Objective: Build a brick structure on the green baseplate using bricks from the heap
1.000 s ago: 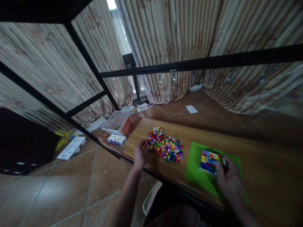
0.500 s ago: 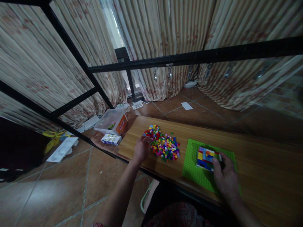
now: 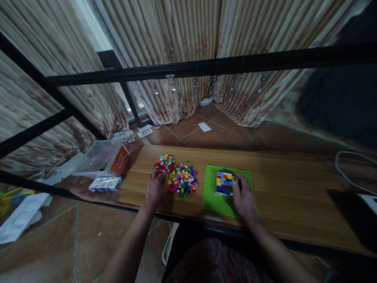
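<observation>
A loose pile of small toy bricks (image 3: 184, 179) in many colours lies on the wooden bench. At its left edge is my left hand (image 3: 155, 189), fingers curled down among the bricks; what they pinch, if anything, is too small to make out. A built block of toy bricks (image 3: 224, 183), striped in yellow, blue, red and white, rests on the green baseplate (image 3: 212, 202). Its right side is held by my right hand (image 3: 244, 196), thumb near and fingers behind. The fingertips at the far side are partly hidden.
Left of the wooden bench (image 3: 282, 188) stand a clear plastic box (image 3: 96, 157) with an orange label and a small white-and-blue carton (image 3: 105, 184). A black metal rail (image 3: 188, 70) crosses beyond the bench. A white cable (image 3: 338, 169) loops at the right end.
The camera view has swung right, so everything appears further left. My left hand stays at the pile's left edge, and my right hand keeps hold of the built block.
</observation>
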Motion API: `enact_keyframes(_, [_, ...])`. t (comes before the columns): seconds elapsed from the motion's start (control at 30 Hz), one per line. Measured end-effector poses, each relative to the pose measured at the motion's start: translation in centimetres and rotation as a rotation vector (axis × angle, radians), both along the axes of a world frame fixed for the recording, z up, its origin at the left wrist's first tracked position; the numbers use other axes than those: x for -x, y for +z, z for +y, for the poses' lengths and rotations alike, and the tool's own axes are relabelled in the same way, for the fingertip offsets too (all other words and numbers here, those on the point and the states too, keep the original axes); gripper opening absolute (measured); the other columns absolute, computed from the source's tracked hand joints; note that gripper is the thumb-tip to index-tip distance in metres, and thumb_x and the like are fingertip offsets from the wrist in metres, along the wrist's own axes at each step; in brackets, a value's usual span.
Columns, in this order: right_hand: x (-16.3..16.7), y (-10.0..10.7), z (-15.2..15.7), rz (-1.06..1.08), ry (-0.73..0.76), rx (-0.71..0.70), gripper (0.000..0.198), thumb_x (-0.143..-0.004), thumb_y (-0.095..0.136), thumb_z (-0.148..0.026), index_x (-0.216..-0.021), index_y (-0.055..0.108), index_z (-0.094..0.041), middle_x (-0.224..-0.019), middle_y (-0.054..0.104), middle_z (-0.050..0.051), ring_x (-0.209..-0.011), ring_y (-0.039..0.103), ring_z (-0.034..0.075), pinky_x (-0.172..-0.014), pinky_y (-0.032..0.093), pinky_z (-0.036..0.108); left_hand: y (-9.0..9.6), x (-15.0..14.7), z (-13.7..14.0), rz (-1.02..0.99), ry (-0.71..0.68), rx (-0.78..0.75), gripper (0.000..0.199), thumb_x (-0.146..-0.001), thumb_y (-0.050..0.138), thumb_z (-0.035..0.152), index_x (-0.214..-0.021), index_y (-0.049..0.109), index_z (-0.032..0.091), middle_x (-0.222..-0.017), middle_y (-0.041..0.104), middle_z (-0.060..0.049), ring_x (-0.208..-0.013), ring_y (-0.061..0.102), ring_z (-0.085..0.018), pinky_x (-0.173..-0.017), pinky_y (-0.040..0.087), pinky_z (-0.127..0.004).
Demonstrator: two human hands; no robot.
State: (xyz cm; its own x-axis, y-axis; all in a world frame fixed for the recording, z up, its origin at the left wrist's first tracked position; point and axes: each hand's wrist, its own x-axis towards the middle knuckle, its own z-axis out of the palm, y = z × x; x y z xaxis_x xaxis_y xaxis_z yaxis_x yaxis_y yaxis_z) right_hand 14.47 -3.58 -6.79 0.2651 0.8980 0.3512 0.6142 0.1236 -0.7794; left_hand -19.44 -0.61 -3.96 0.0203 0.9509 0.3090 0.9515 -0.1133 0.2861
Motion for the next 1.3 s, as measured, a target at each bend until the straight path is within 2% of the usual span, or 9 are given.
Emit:
enact_keyframes(0.1, [0.1,0.1,0.0,0.001,0.0,-0.009,0.049,-0.096,0.035,-0.051,-0.127,0.051,-0.017,-0.122,0.059,0.016,-0.113,0.055,0.029,-0.099,0.043,0.052,-0.3,0.3,0.4,0.003,0.0,-0.019,0.021,-0.081,0.055,0.022,-0.098,0.065,0.016,-0.108,0.064,-0.014,-0.102,0.058,-0.03,-0.094,0.046,-0.043])
enact_keyframes(0.47, [0.3,0.3,0.2,0.015,-0.003,-0.051,0.047,-0.096,0.036,-0.05,-0.126,0.052,-0.017,-0.121,0.06,0.016,-0.115,0.055,0.028,-0.102,0.042,0.051,-0.2,1.5,1.4,-0.071,0.006,0.067,0.011,-0.076,0.061,0.03,-0.077,0.06,0.019,-0.103,0.064,-0.012,-0.097,0.059,-0.027,-0.092,0.046,-0.042])
enact_keyframes(0.63, [0.3,0.4,0.2,0.022,-0.004,-0.057,0.045,-0.096,0.036,-0.049,-0.125,0.053,-0.018,-0.12,0.06,0.016,-0.114,0.056,0.028,-0.1,0.044,0.05,1.4,0.7,1.0,-0.134,-0.014,-0.018,0.012,-0.077,0.061,0.031,-0.077,0.059,0.018,-0.101,0.064,-0.013,-0.096,0.06,-0.028,-0.091,0.047,-0.044])
enact_keyframes(0.73, [0.4,0.5,0.3,0.031,-0.005,-0.051,0.046,-0.096,0.037,-0.049,-0.125,0.053,-0.017,-0.12,0.06,0.016,-0.114,0.056,0.028,-0.1,0.044,0.05,3.2,-1.4,0.2,-0.309,-0.028,-0.039,0.016,-0.081,0.058,0.034,-0.084,0.059,0.018,-0.097,0.064,-0.011,-0.086,0.062,-0.023,-0.079,0.05,-0.038])
enact_keyframes(0.83, [0.4,0.6,0.3,0.039,-0.012,-0.05,0.046,-0.096,0.037,-0.05,-0.124,0.054,-0.016,-0.12,0.061,0.016,-0.114,0.055,0.029,-0.101,0.043,0.051,4.4,-5.0,-0.6,-0.634,-0.066,0.119,0.022,-0.082,0.057,0.04,-0.086,0.058,0.018,-0.077,0.062,-0.003,-0.066,0.059,-0.016,-0.062,0.047,-0.027])
enact_keyframes(0.93, [0.4,0.7,0.3,0.045,-0.023,-0.045,0.047,-0.095,0.037,-0.05,-0.122,0.054,-0.016,-0.118,0.061,0.017,-0.112,0.056,0.029,-0.1,0.044,0.051,4.2,-9.0,-1.0,-0.974,-0.085,0.356,0.028,-0.08,0.059,0.044,-0.088,0.061,0.017,-0.073,0.061,0.0,-0.061,0.059,-0.012,-0.053,0.044,-0.022])
enact_keyframes(1.03, [0.4,0.8,0.3,0.049,-0.014,-0.041,0.045,-0.095,0.038,-0.049,-0.123,0.054,-0.017,-0.118,0.062,0.016,-0.112,0.057,0.029,-0.1,0.044,0.051,3.0,-12.6,-0.8,-1.198,-0.053,0.487,0.027,-0.079,0.06,0.043,-0.087,0.06,0.017,-0.069,0.06,0.002,-0.056,0.06,-0.011,-0.048,0.041,-0.019])
enact_keyframes(1.17, [0.4,0.8,0.3,0.053,-0.017,-0.045,0.042,-0.095,0.038,-0.046,-0.122,0.055,-0.017,-0.118,0.062,0.015,-0.113,0.057,0.028,-0.101,0.044,0.049,1.9,-15.7,0.4,-1.233,-0.08,0.593,0.019,-0.08,0.056,0.036,-0.085,0.06,0.018,-0.07,0.067,-0.001,-0.057,0.064,-0.014,-0.05,0.046,-0.023])
enact_keyframes(1.3, [0.5,0.8,0.4,0.064,-0.022,-0.042,0.042,-0.096,0.038,-0.046,-0.122,0.055,-0.018,-0.12,0.061,0.015,-0.115,0.056,0.027,-0.101,0.044,0.048,1.6,-17.1,1.6,-1.156,-0.064,0.524,0.014,-0.08,0.056,0.029,-0.078,0.064,0.018,-0.067,0.068,-0.001,-0.062,0.065,-0.014,-0.053,0.047,-0.022])
